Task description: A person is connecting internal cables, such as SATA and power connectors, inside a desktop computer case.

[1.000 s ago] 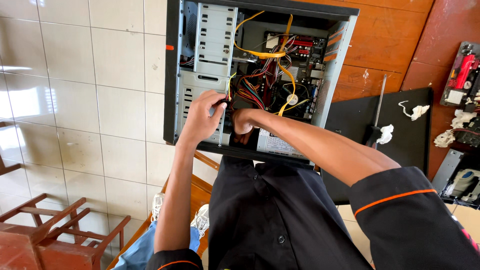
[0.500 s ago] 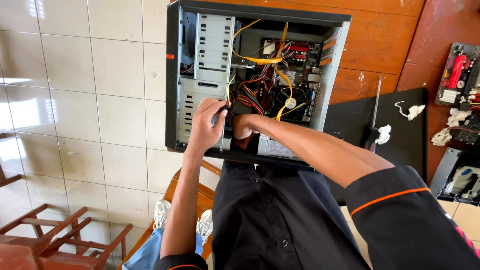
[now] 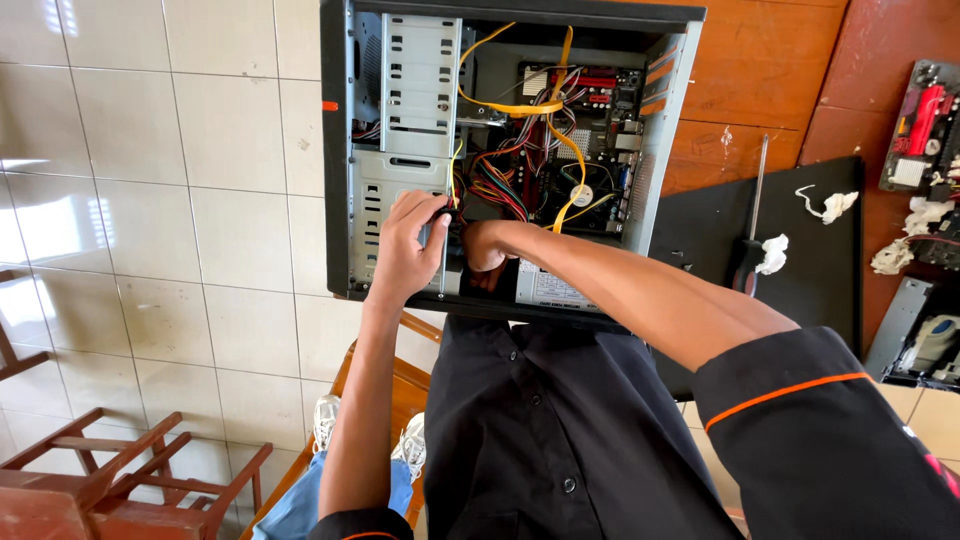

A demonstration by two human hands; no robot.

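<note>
Opened grey-metal desktop computer case [image 3: 400, 150] with its side panel off lies on the wooden tabletop [image 3: 760, 90], its open side facing up toward the camera, and both hands work at its near edge beside the perforated drive bay. Left hand [image 3: 405, 250] rests against the bay, its fingers curled together around a small black connector or tool [image 3: 447, 215] at the foot of the wire bundle; what exactly they pinch is too small to tell. Right hand [image 3: 485, 250] reaches in from the other side, its fingers bent down into the case and mostly hidden, so I cannot tell whether they grip anything. Inside, the green-black motherboard [image 3: 580, 130] sits mounted, with yellow flat cables [image 3: 520, 105] and red and black wires looping loose over it, so the wiring looks unfinished. Beside the case, a long screwdriver [image 3: 752, 210] and crumpled white tissues [image 3: 772, 253] lie on a black mat [image 3: 800, 280].
</note>
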